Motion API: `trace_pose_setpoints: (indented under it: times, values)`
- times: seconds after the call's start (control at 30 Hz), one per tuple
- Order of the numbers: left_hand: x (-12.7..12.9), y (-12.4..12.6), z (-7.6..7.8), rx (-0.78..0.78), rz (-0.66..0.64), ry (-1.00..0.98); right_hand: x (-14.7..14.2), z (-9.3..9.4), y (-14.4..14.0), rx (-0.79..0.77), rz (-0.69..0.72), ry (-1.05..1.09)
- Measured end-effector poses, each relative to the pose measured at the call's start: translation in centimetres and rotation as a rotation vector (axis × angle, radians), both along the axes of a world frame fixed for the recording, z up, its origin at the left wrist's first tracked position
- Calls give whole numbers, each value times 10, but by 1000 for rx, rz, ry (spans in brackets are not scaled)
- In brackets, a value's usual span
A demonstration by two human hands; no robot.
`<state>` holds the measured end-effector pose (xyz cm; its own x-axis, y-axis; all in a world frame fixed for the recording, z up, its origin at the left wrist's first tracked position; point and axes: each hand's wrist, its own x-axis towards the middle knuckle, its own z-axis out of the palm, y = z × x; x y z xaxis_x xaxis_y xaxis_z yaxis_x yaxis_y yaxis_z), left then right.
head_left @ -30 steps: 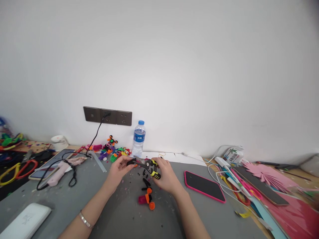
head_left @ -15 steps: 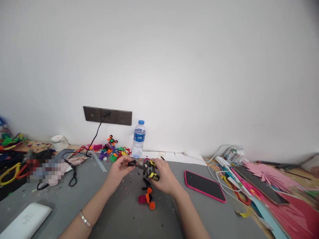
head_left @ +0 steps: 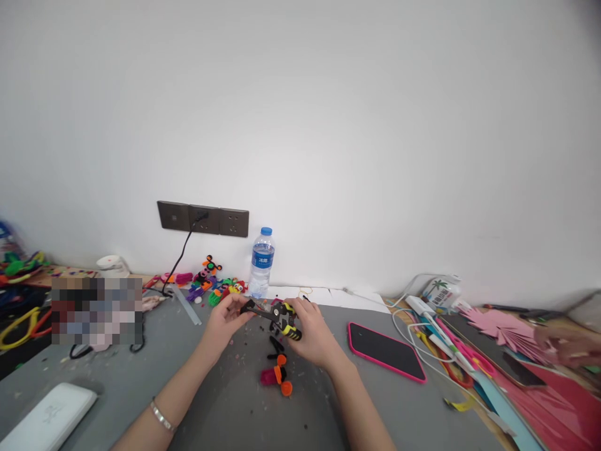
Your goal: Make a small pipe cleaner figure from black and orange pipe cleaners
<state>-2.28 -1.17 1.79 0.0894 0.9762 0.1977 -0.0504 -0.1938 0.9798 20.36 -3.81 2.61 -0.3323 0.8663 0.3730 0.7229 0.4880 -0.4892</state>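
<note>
A grey table (head_left: pixel 211 407) carries a pink-cased phone (head_left: pixel 385 351) to the right. Above its middle, the right hand (head_left: pixel 313 335) grips the yellow-and-black pliers (head_left: pixel 277 313) by the handles — the left hand (head_left: pixel 225 319) pinches something tiny at their tip. Orange and pink pieces (head_left: pixel 278 377) lie just below.

A water bottle (head_left: pixel 261 262) stands against the wall behind the pliers (head_left: pixel 277 316). A phone (head_left: pixel 385 351) lies right of them, a power bank (head_left: pixel 47 416) far left on the table (head_left: pixel 225 407).
</note>
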Motion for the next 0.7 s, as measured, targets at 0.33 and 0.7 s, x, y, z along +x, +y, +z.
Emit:
trace_pose_setpoints:
  times: [0.33, 0.7]
  values:
    - [-1, 0, -3, 53, -25, 28, 0, 1, 1, 2, 10, -2]
    - [0, 3, -8, 90, -19, 50, 2, -1, 3, -64, 3, 27]
